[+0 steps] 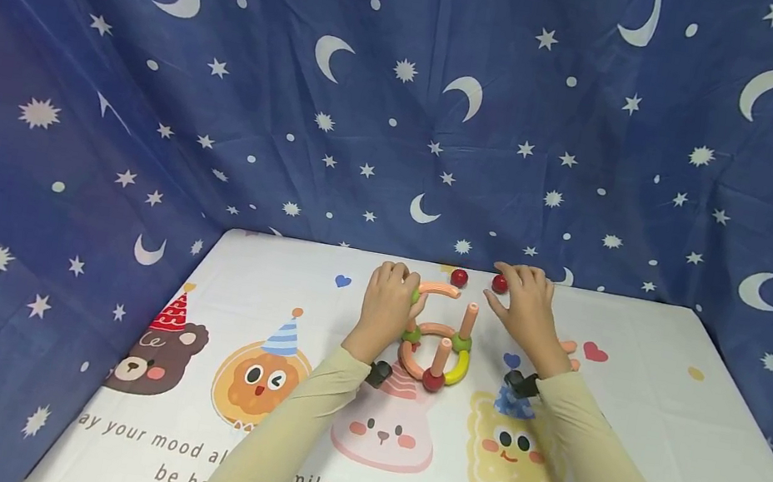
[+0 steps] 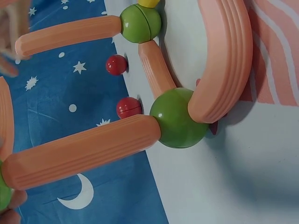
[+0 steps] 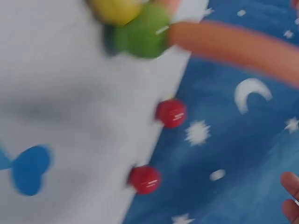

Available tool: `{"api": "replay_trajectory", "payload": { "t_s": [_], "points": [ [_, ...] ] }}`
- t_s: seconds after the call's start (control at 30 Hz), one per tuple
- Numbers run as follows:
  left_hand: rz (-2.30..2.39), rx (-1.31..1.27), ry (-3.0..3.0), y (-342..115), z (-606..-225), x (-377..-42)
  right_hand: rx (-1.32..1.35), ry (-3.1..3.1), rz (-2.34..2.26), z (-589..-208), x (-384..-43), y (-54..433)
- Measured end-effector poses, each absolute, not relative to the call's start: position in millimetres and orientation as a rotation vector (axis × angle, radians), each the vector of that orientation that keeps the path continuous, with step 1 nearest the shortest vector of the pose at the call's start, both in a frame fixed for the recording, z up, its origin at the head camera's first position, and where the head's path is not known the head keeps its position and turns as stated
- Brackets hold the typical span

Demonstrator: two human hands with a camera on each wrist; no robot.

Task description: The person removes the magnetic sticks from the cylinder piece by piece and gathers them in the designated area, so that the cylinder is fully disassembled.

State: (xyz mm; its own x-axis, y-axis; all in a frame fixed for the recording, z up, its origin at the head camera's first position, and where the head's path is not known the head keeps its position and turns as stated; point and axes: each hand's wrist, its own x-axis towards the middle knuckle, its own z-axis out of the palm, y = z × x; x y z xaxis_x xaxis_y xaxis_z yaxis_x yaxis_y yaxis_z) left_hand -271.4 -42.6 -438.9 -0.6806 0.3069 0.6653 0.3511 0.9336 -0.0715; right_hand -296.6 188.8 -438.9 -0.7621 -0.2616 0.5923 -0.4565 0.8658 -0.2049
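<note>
A toy frame of rods and balls stands on the table: a ring of orange curved rods (image 1: 436, 330) and a yellow rod (image 1: 459, 368), joined by green balls (image 2: 180, 118) and a red ball (image 1: 433, 381). Orange rods (image 1: 468, 321) rise from the joints. My left hand (image 1: 387, 304) grips a green ball (image 2: 3, 191) atop the left upright; an orange curved rod (image 1: 440, 288) extends from it. My right hand (image 1: 526, 309) hovers with fingers spread beside a loose red ball (image 1: 499, 283), holding nothing. Another loose red ball (image 1: 459, 278) lies left of it.
More orange pieces (image 1: 569, 347) lie beside my right wrist, partly hidden by it. The white printed tablecloth (image 1: 304, 279) ends at a blue star-and-moon curtain (image 1: 378, 105) behind, with more curtain along the left.
</note>
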Motion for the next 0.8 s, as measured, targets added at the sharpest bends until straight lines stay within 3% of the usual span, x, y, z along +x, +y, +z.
{"api": "replay_trajectory", "payload": {
  "t_s": [0.33, 0.8],
  "points": [
    [-0.1, -0.503, -2.365, -44, -440, -273, 0.853, -2.397, 0.263, -417, -284, 158],
    [-0.176, -0.599, -2.47, -45, -436, -279, 0.853, -2.436, 0.328, -421, -295, 152]
  ]
}}
